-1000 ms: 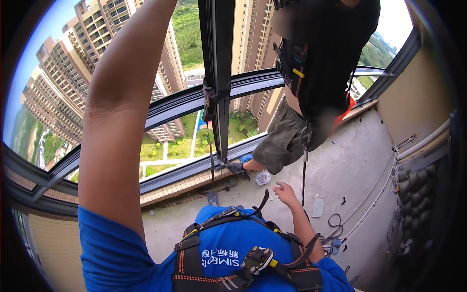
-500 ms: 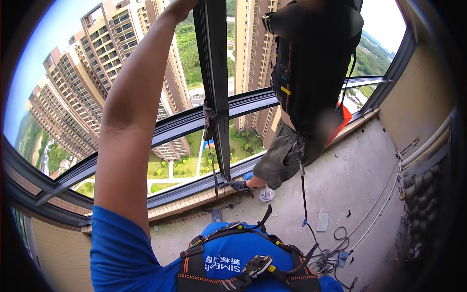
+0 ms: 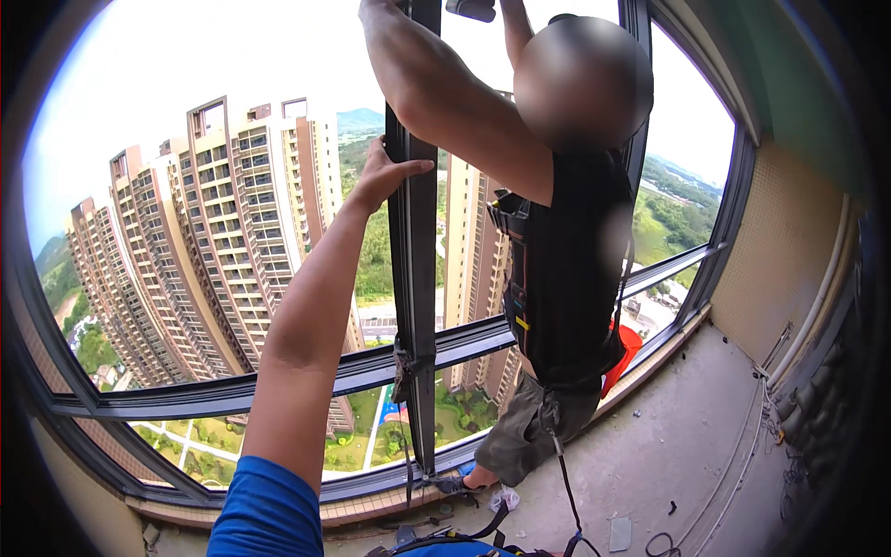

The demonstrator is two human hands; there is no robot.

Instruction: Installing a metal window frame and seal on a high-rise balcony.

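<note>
My left arm, in a blue sleeve, reaches up to the dark metal window mullion (image 3: 414, 269). My left hand (image 3: 382, 176) is closed against the mullion's side, its thumb lying across the front face; the other fingertips are partly hidden. Lower down, a black strap with a metal buckle (image 3: 402, 364) hangs along the same post. My right hand is out of view.
Close on the right, a co-worker in a black shirt and harness (image 3: 520, 278) raises both arms near a dark object (image 3: 471, 9) cut off by the top edge. A rope (image 3: 564, 473) hangs from the harness. Cables (image 3: 738, 473) and a pale flat piece (image 3: 620, 534) lie on the floor.
The view has tilted upward. My left hand, mostly cut off at the top before, now shows on the mullion. The co-worker's head and raised arms have come into view.
</note>
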